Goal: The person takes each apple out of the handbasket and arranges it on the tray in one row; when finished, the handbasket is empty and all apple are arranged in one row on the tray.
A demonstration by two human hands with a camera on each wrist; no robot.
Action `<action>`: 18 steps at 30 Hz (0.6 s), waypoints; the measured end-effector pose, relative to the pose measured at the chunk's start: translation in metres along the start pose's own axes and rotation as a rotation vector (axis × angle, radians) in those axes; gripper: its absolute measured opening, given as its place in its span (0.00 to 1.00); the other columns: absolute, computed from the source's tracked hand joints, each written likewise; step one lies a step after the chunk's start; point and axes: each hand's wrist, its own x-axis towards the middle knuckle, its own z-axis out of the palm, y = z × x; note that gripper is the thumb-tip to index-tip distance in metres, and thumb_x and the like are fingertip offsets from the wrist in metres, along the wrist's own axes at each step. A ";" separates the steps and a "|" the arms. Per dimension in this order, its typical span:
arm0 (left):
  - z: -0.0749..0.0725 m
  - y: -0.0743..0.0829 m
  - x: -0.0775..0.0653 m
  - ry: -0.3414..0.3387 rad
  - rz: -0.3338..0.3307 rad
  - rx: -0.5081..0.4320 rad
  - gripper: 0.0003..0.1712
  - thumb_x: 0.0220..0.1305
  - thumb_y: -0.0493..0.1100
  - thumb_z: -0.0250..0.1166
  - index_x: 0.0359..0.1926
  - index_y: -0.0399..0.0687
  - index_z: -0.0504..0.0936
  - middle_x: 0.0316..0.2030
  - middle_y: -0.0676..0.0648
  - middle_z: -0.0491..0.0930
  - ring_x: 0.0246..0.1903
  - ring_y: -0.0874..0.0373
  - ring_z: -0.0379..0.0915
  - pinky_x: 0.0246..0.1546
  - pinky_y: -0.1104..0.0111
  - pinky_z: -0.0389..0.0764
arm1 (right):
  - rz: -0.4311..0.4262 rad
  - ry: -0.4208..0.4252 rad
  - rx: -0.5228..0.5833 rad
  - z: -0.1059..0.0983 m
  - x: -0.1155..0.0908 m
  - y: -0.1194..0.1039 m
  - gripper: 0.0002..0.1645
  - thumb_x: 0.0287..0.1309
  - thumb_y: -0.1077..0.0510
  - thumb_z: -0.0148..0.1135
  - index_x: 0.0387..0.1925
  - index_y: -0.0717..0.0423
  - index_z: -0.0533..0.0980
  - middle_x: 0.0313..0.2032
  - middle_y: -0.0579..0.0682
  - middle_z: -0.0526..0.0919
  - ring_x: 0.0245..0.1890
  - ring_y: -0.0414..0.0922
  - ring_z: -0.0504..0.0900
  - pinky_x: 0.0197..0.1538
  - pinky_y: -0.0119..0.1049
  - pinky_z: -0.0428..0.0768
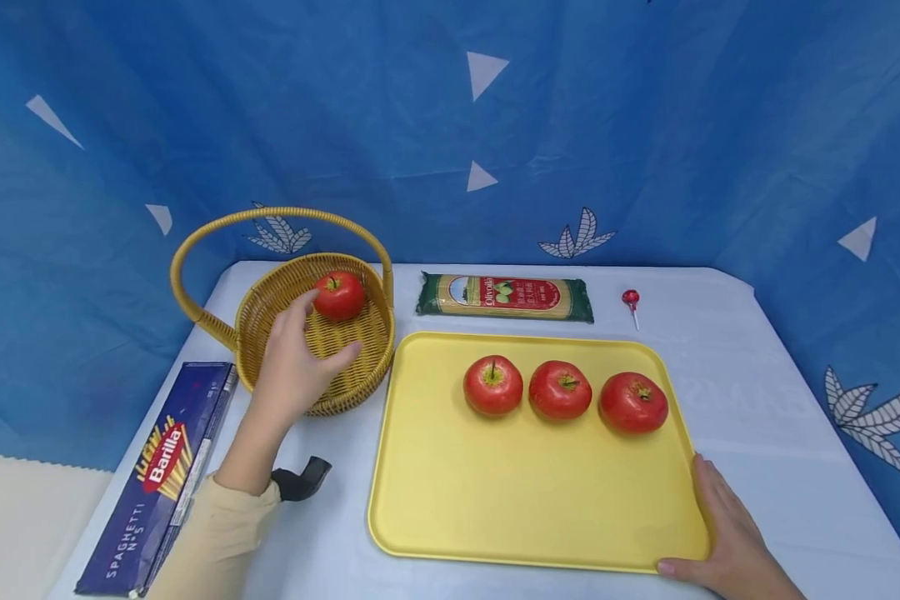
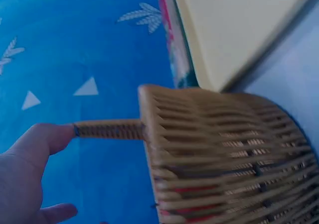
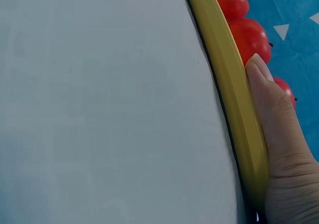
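My left hand (image 1: 292, 362) is over the round wicker basket (image 1: 251, 350), thumb spread away from the fingers. Its fingertips come up to the left side of a red apple (image 1: 341, 296) inside; whether they touch it I cannot tell. In the left wrist view, the basket's weave (image 2: 239, 154) stands beside that hand (image 2: 30, 169), with red showing through. My right hand (image 1: 735, 533) rests against the near right corner of the yellow tray (image 1: 525, 492), thumb along the front edge and fingers along the right side. Three red apples, left (image 1: 492, 386), middle (image 1: 560, 390) and right (image 1: 633, 403), sit on the tray.
A blue spaghetti box (image 1: 157, 475) lies left of the basket, whose tall handle (image 1: 285, 212) arches over it. Behind the tray are a spaghetti packet (image 1: 506, 297) and a red lollipop (image 1: 631, 297). A black curved object (image 1: 303, 481) lies by my left forearm.
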 end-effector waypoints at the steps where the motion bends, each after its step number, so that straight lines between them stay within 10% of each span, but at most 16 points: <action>1: 0.000 -0.003 0.005 0.002 -0.004 0.002 0.54 0.57 0.54 0.72 0.77 0.48 0.52 0.69 0.32 0.60 0.69 0.33 0.57 0.61 0.33 0.66 | 0.008 -0.005 -0.005 0.000 0.000 0.000 0.87 0.40 0.32 0.75 0.74 0.53 0.18 0.75 0.71 0.30 0.70 0.72 0.41 0.59 0.80 0.52; 18: 0.017 -0.037 0.056 -0.028 -0.192 -0.044 0.59 0.58 0.53 0.71 0.79 0.50 0.42 0.75 0.33 0.47 0.72 0.33 0.51 0.66 0.35 0.62 | -0.015 0.018 0.014 0.001 -0.001 0.000 0.87 0.41 0.34 0.76 0.75 0.53 0.18 0.76 0.70 0.29 0.70 0.72 0.40 0.59 0.80 0.52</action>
